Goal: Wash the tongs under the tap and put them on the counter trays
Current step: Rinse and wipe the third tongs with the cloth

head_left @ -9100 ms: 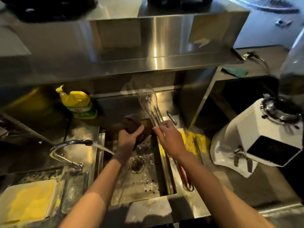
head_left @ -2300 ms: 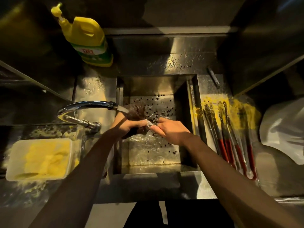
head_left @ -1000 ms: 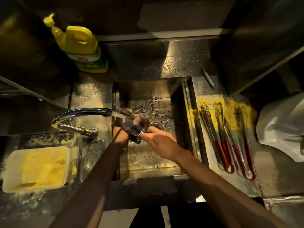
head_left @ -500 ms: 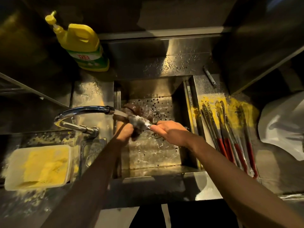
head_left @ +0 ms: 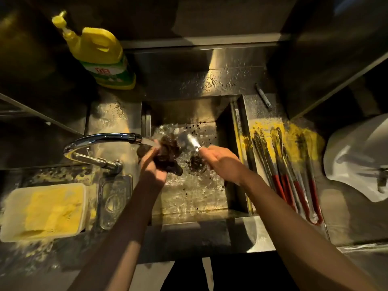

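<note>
While one tap (head_left: 100, 138) runs, left hand (head_left: 152, 172) grips one dark scourer (head_left: 168, 157), right hand (head_left: 222, 162) grips one steel tongs (head_left: 192, 141); seemingly three red-handled tongs (head_left: 299, 191) lie alongside

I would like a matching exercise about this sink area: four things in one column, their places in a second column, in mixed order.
1 yellow bottle
2 dark scrubber
3 red-handled tongs
4 white tub

a right of the sink
b in the left hand
c behind the tap, at the back
d left of the tap, near edge

Pairs: 1-c, 2-b, 3-a, 4-d
</note>
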The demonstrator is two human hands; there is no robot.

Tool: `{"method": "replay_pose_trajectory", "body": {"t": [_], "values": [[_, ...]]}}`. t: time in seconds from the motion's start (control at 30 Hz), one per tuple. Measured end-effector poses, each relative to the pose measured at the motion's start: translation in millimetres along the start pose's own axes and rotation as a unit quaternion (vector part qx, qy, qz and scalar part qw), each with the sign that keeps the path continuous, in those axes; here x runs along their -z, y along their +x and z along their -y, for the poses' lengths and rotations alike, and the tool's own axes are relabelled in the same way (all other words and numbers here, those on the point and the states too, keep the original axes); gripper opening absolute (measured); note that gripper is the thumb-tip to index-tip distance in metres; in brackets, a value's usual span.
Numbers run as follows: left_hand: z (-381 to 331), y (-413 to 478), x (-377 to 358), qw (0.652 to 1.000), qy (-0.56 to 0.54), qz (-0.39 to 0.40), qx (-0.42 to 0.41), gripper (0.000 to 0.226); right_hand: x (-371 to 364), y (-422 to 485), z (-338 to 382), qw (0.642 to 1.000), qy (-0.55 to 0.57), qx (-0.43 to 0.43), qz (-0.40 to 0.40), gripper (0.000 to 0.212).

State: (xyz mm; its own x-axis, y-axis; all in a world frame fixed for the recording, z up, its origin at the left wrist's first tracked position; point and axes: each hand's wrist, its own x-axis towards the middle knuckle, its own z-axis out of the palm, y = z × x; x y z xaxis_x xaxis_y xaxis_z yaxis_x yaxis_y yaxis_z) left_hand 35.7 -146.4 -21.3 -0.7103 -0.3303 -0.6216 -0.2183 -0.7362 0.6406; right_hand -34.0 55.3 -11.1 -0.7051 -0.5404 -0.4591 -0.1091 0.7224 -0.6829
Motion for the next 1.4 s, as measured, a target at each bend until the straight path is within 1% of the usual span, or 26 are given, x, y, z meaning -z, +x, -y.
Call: {"method": "replay_pose_trajectory", "body": {"t": [0.03, 0.07, 0.1, 0.2, 0.3, 0.37, 0.43, 0.47, 0.53, 0.6, 0.67, 0.73, 0.8, 0.83, 0.9, 0.93, 0.97, 1.0, 1.03, 1.07, 1.13, 1.17, 1.2, 1.23, 1.33, 1.4], "values": [[-2.3, 0.7, 3.2, 0.999, -0.029, 0.039, -0.019, 0.03, -1.3, -0.7, -2.1, 1.0, 0.005, -0.006, -0.022, 0.069], [-2.9, 1.2, 5.0, 0.998, -0.038, 0.056, -0.012, 0.036, -4.5, -0.6, -1.6, 1.0, -0.001, -0.007, -0.03, 0.068], [-2.4, -1.0, 4.8, 0.998, -0.03, 0.054, 0.006, 0.039, -9.6, 0.9, 0.4, 1.0, -0.015, 0.0, -0.025, 0.067], [3.8, -7.9, -8.5, 0.996, -0.004, 0.073, 0.052, 0.026, -25.5, 7.4, 11.4, 0.996, -0.077, 0.041, -0.007, 0.06], [1.2, -6.6, -13.3, 0.993, 0.05, 0.08, 0.076, 0.031, -28.9, 10.6, 18.9, 0.994, -0.093, 0.062, 0.013, 0.056], [-7.5, -1.7, -4.6, 0.985, 0.131, 0.091, 0.072, 0.025, -25.2, 6.9, 17.2, 0.989, -0.124, 0.067, 0.046, 0.058], [-11.7, 3.1, 7.1, 0.968, 0.22, 0.106, 0.049, 0.025, -19.2, 4.7, 10.4, 0.981, -0.165, 0.068, 0.079, 0.064], [-10.9, 4.2, 9.9, 0.964, 0.237, 0.11, 0.053, 0.024, -15.1, 5.7, 7.0, 0.977, -0.182, 0.069, 0.085, 0.066], [-6.7, 1.5, 8.9, 0.969, 0.217, 0.096, 0.073, 0.022, -15.4, 7.7, 4.8, 0.979, -0.177, 0.071, 0.069, 0.066], [-0.1, 1.4, 2.9, 0.979, 0.169, 0.069, 0.087, 0.022, -26.9, 10.3, 5.9, 0.988, -0.133, 0.07, 0.042, 0.066], [1.3, 3.4, 0.7, 0.983, 0.161, 0.048, 0.075, 0.015, -37.9, 8.5, 5.3, 0.993, -0.095, 0.058, 0.04, 0.066], [0.4, 5.8, 4.4, 0.976, 0.209, 0.038, 0.045, 0.025, -37.1, 5.3, -0.2, 0.992, -0.105, 0.06, 0.041, 0.064], [1.0, 3.7, 6.4, 0.972, 0.233, 0.013, 0.01, 0.017, -27.0, 3.0, -3.1, 0.988, -0.137, 0.064, 0.039, 0.063], [1.6, 1.4, 4.1, 0.976, 0.217, 0.006, 0.012, 0.013, -24.2, 3.7, -2.2, 0.986, -0.149, 0.065, 0.036, 0.064], [4.7, 1.1, 0.6, 0.986, 0.154, -0.014, 0.058, 0.013, -28.1, 5.6, 3.0, 0.987, -0.146, 0.058, 0.033, 0.066], [4.2, 0.1, -1.0, 0.989, 0.129, -0.022, 0.068, 0.018, -32.6, 5.7, 5.3, 0.99, -0.129, 0.048, 0.031, 0.066], [3.5, 2.6, 1.3, 0.991, 0.116, -0.027, 0.067, 0.032, -36.5, 5.4, 7.5, 0.993, -0.111, 0.041, 0.033, 0.065], [3.9, 7.5, 5.6, 0.991, 0.116, -0.029, 0.056, 0.052, -36.6, 4.8, 8.9, 0.993, -0.106, 0.037, 0.037, 0.065], [0.9, 4.9, 4.5, 0.988, 0.139, -0.036, 0.052, 0.068, -32.3, 4.4, 8.2, 0.99, -0.125, 0.042, 0.042, 0.065], [-0.1, 4.5, 6.8, 0.987, 0.153, -0.036, 0.033, 0.069, -25.0, 4.2, 6.7, 0.985, -0.161, 0.047, 0.05, 0.064], [-3.1, 6.0, 14.0, 0.984, 0.164, -0.069, -0.006, 0.037, -5.8, 1.9, 4.1, 0.975, -0.214, 0.033, 0.056, 0.06], [-5.3, 5.7, 16.9, 0.982, 0.168, -0.09, -0.021, 0.026, 1.7, 0.1, 1.3, 0.975, -0.215, 0.018, 0.048, 0.058], [-5.5, 8.5, 23.3, 0.978, 0.176, -0.107, -0.036, 0.027, 6.4, -2.8, -1.4, 0.98, -0.195, 0.003, 0.029, 0.057], [-5.9, 10.7, 26.9, 0.974, 0.198, -0.101, -0.043, 0.031, 9.4, -7.3, -3.4, 0.987, -0.159, -0.008, 0.001, 0.055], [-4.3, 3.0, 23.1, 0.97, 0.234, -0.057, -0.021, 0.019, 2.8, -22.2, -0.9, 0.996, -0.037, -0.006, -0.077, 0.045], [-1.6, -2.1, 14.9, 0.97, 0.239, -0.042, -0.015, 0.023, -5.9, -26.3, 8.3, 0.995, 0.001, 0.001, -0.096, 0.04]]}}
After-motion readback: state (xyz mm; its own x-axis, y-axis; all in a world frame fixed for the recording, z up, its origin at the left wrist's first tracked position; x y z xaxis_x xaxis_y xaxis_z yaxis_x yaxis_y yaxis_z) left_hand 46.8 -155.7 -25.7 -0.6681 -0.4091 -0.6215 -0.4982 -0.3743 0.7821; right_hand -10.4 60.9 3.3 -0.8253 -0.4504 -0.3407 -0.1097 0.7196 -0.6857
